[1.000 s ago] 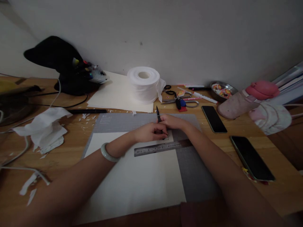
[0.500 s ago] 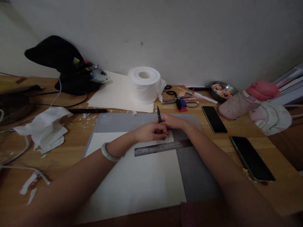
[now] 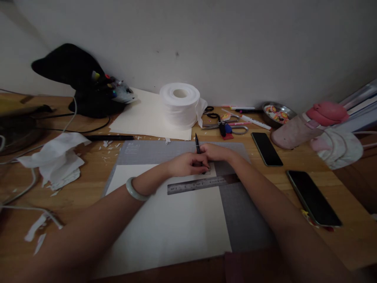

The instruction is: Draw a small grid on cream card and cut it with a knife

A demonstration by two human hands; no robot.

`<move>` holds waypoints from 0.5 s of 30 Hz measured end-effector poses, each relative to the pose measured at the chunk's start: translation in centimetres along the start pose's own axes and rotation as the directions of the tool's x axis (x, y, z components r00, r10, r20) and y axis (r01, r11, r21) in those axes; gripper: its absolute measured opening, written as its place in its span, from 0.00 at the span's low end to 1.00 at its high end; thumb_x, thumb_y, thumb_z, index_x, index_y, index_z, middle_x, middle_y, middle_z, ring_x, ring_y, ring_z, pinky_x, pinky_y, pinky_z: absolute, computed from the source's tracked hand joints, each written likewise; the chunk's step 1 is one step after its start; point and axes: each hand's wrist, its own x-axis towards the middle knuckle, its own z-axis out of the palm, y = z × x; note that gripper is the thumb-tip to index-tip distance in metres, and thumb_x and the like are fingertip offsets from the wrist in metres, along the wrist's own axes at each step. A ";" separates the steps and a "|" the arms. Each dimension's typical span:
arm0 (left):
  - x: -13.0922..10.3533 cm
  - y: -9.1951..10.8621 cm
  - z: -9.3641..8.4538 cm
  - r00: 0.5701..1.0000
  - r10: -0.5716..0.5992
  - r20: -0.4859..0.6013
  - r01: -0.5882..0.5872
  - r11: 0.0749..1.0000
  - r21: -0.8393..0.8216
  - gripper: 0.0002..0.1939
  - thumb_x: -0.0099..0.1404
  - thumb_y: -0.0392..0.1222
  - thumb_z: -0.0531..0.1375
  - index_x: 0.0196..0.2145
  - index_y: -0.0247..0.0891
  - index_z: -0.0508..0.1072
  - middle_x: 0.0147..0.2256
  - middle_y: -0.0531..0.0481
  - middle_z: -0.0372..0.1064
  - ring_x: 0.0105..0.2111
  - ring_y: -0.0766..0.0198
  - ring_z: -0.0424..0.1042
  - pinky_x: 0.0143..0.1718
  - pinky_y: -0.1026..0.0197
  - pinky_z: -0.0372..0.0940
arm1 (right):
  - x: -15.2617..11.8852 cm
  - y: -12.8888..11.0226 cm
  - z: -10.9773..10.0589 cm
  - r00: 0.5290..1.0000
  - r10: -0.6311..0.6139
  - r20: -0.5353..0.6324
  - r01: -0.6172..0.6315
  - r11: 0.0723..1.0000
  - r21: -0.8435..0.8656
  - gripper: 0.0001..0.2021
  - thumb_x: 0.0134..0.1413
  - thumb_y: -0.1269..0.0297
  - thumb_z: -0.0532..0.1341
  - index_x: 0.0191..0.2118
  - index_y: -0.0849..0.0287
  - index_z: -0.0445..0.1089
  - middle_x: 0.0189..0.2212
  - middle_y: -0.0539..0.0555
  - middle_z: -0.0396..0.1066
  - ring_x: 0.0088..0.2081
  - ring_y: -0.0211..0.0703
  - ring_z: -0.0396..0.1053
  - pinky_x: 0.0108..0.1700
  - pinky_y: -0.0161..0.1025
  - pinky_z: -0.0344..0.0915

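Note:
A black pen point(image 3: 197, 143) stands nearly upright between my hands, leaning slightly left. My left hand point(image 3: 190, 164), with a pale bangle on its wrist, is closed, and its thumb and fingers seem to grip the pen's hidden lower part. Its fingertips rest beside small drawn lines near the right edge of a large white sheet point(image 3: 173, 228). Close behind it, my right hand point(image 3: 216, 152) rests beside the pen, its fingers mostly hidden by the left. A steel ruler point(image 3: 191, 185) lies across the sheet just below the hands, its right end passing beneath my right forearm.
Under the sheet is a grey cutting mat point(image 3: 244, 220). Behind stand a paper roll point(image 3: 179, 106) and more white sheets point(image 3: 135, 118). Scissors point(image 3: 216, 118), two phones point(image 3: 266, 148), a pink-lidded bottle point(image 3: 297, 129) and a metal bowl point(image 3: 266, 114) are rightward; crumpled tissue point(image 3: 60, 157) lies left.

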 end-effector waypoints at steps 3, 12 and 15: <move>0.0 0.0 0.0 1.000 0.000 0.002 0.000 1.000 -0.008 0.04 0.60 0.36 0.56 0.30 0.33 0.69 0.27 0.53 0.66 0.28 0.70 0.64 0.32 0.67 0.59 | 0.0 0.0 0.0 1.000 0.000 0.008 0.000 1.000 -0.001 0.04 0.33 0.76 0.57 0.17 0.62 0.61 0.17 0.45 0.60 0.21 0.31 0.52 0.21 0.30 0.49; 0.0 0.2 0.0 1.000 -0.005 -0.008 0.005 1.000 -0.009 0.03 0.60 0.35 0.57 0.29 0.34 0.69 0.27 0.53 0.66 0.28 0.70 0.63 0.32 0.67 0.59 | 0.3 0.6 0.3 0.999 -0.033 0.016 0.032 0.996 0.088 0.04 0.34 0.76 0.56 0.21 0.63 0.66 0.20 0.47 0.65 0.22 0.33 0.57 0.23 0.31 0.52; 0.0 0.1 0.0 1.000 0.005 -0.009 -0.005 1.000 0.010 0.02 0.60 0.35 0.57 0.30 0.34 0.69 0.28 0.53 0.66 0.29 0.70 0.64 0.33 0.67 0.60 | 0.2 0.6 0.3 0.998 -0.060 0.023 0.056 0.986 0.157 0.06 0.35 0.76 0.55 0.24 0.63 0.68 0.22 0.49 0.68 0.24 0.34 0.60 0.25 0.31 0.55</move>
